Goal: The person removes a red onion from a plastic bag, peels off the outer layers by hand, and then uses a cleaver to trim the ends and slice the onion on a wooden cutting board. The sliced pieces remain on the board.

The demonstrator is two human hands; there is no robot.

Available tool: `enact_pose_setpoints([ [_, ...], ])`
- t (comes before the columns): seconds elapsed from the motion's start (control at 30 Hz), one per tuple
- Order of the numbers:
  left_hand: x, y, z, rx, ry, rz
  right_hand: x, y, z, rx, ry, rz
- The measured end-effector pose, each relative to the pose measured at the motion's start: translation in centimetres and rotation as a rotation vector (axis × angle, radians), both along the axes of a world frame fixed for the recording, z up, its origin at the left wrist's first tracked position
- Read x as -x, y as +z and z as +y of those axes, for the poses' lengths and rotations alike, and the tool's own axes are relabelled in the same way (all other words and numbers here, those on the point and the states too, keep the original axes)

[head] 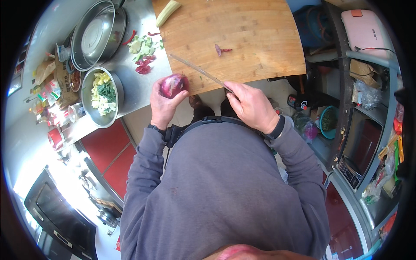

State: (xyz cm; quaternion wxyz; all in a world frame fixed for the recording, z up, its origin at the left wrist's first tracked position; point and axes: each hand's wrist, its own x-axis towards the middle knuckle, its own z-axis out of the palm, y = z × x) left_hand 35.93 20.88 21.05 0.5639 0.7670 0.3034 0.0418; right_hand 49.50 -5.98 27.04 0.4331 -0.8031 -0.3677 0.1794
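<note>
A red onion [175, 85] is held in my left hand [167, 100], over the near left corner of the wooden cutting board [260, 29]. My right hand [252, 103] grips a knife [198, 69] seen nearly edge-on, its blade pointing up and left across the board's near part; the handle is mostly hidden by my fingers. On the board lie a small cut purple onion end [218, 50] and a pale peeled vegetable piece [167, 13]. Left of the board, green peelings [142, 47] and red onion skins [144, 64] rest on the steel counter.
A steel bowl of chopped vegetables [117, 97] stands on the counter [136, 97], with large nested metal basins [76, 61] behind it. Jars and packets crowd the far left. To the right are shelves with a pink appliance [365, 32], a microwave oven [364, 146] and a turquoise basin [334, 133].
</note>
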Motion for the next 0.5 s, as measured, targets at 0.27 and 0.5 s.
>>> enact_pose_setpoints([
  [0.27,0.4,-0.7,-0.8,0.229,0.062,-0.156,1.5,0.5,-0.4,0.1,0.088,-0.117],
  [0.5,0.1,-1.4,-1.2,0.129,-0.039,-0.166,3.0,-0.2,0.6,0.183,0.113,-0.185],
])
